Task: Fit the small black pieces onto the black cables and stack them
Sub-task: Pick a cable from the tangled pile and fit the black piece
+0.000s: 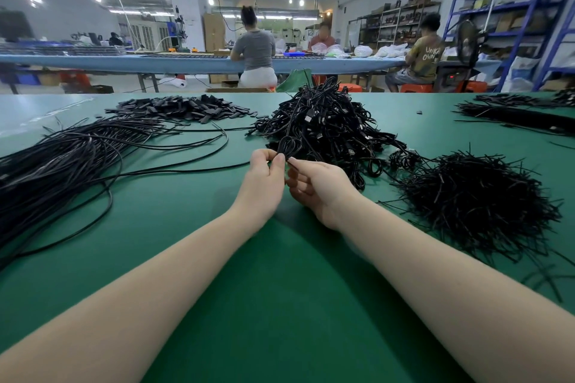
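Observation:
Over the middle of the green table (280, 305), my left hand (264, 179) pinches a coiled black cable (287, 146) between thumb and fingers. My right hand (314, 185) is close beside it, fingers curled, pinching the same cable's end or a small black piece; which one I cannot tell. Just behind the hands rises a tall heap of coiled black cables (323, 121). Loose long black cables (71, 158) fan out on the left. A pile of small flat black pieces (183, 107) lies at the back left. A mound of thin black ties (476, 199) sits to the right.
More black cable bundles (513, 112) lie at the far right of the table. Beyond the table's far edge, three people sit at a long blue bench (186, 62). Blue shelving (541, 25) stands at the right.

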{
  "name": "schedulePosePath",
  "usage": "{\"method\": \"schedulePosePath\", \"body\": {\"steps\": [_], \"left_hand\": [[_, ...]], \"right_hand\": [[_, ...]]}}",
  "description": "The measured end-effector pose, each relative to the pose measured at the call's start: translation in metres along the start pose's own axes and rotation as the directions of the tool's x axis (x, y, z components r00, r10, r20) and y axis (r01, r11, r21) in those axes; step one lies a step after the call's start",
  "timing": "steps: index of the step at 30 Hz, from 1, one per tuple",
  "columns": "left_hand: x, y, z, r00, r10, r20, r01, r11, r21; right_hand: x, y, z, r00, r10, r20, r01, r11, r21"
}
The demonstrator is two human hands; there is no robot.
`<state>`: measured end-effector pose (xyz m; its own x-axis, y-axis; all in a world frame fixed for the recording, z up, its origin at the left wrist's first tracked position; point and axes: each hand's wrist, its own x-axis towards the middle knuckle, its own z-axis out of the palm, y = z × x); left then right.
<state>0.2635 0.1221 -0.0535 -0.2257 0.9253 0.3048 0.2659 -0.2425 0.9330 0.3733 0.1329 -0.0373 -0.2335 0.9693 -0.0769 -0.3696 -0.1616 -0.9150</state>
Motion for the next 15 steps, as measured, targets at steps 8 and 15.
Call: {"method": "schedulePosePath", "body": {"steps": [8, 15], "left_hand": [[0.0019, -0.0001, -0.0080, 0.999, -0.035, 0.008, 0.035, 0.999, -0.018], [-0.0021, 0.0034, -0.0082, 0.999, 0.016, 0.037, -0.015, 0.999, -0.038]], "right_hand": [[-0.0022, -0.0030, -0.0060, 0.996, 0.044, 0.077, -0.039, 0.997, -0.068], [-0.0028, -0.0050, -0.0071, 0.992, 0.060, 0.107, -0.051, 0.995, -0.082]]}}
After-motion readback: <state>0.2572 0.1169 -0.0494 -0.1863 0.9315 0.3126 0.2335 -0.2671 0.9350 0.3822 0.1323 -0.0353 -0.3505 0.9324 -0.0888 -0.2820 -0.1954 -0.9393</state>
